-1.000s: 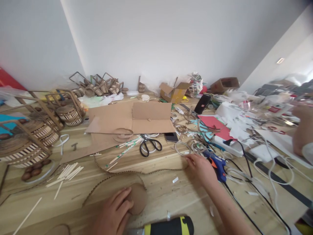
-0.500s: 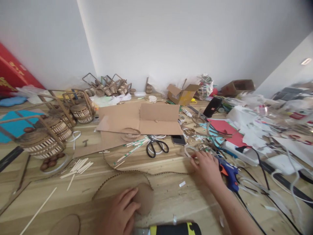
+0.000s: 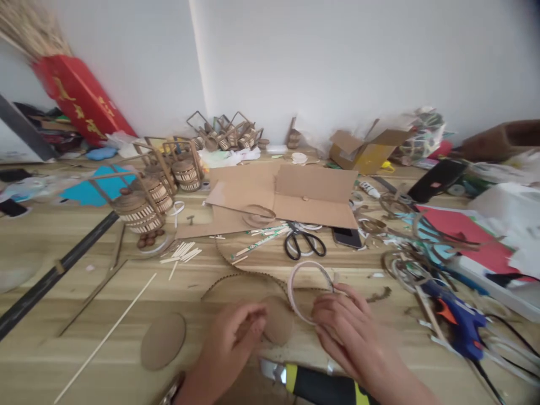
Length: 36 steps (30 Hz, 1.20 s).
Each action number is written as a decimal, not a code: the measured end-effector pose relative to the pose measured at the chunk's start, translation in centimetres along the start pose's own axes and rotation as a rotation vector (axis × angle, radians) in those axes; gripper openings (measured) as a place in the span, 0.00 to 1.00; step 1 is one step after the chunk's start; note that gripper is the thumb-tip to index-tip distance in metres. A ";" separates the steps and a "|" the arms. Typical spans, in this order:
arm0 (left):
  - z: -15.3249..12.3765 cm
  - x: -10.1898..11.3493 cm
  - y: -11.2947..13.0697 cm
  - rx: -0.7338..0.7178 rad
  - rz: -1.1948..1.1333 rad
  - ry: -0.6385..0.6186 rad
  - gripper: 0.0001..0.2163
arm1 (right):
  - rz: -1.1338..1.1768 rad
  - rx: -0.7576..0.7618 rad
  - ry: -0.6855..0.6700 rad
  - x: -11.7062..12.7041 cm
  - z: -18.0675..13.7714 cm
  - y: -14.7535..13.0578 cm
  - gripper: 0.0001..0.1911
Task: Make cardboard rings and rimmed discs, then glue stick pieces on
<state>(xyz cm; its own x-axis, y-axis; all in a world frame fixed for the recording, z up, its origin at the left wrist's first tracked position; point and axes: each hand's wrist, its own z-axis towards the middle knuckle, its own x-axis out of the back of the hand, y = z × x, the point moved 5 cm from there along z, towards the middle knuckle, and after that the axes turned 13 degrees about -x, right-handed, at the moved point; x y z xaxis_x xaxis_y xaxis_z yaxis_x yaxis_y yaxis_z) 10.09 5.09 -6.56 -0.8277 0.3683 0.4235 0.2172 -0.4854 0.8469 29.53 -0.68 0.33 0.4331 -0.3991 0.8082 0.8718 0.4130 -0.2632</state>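
My left hand point(image 3: 230, 349) pinches the edge of a round cardboard disc point(image 3: 279, 318) low in the middle of the wooden table point(image 3: 84, 349). My right hand point(image 3: 346, 326) grips a ring of cardboard strip point(image 3: 304, 281) that stands tilted just beside the disc. A second cardboard disc point(image 3: 162, 340) lies flat to the left of my left hand. A black and yellow tool handle point(image 3: 320, 388) lies at the near edge below both hands.
Black scissors point(image 3: 301, 244), a phone point(image 3: 346, 237) and flat cardboard sheets point(image 3: 287, 194) lie beyond the hands. A blue glue gun point(image 3: 458, 318) with cables lies right. Wooden sticks point(image 3: 181, 253) and small basket models point(image 3: 145, 205) stand left. A thin rod point(image 3: 105, 337) crosses the near left.
My right hand came back from beside the glue gun, bringing a cardboard ring to the disc. The view swung left. My left hand now pinches the disc instead of resting on it.
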 end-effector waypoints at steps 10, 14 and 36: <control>0.1 -1.3 1.6 0.306 -0.659 0.098 0.23 | 0.105 0.088 -0.133 -2.2 0.0 -2.8 0.12; -0.4 -1.3 1.7 0.277 -0.582 0.051 0.24 | 0.295 0.005 -0.211 -3.0 -0.5 -3.3 0.11; -2.2 0.8 5.2 0.065 0.034 -0.093 0.12 | 1.411 -1.060 -0.556 -8.7 -3.6 -3.0 0.23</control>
<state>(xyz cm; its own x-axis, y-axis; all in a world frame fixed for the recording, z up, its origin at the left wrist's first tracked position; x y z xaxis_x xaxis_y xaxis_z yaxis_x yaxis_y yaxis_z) 9.44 1.15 -2.55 -0.7686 0.4258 0.4774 0.2798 -0.4473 0.8495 24.02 -1.38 -7.78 0.9537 0.1165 -0.2773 -0.1699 -0.5520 -0.8163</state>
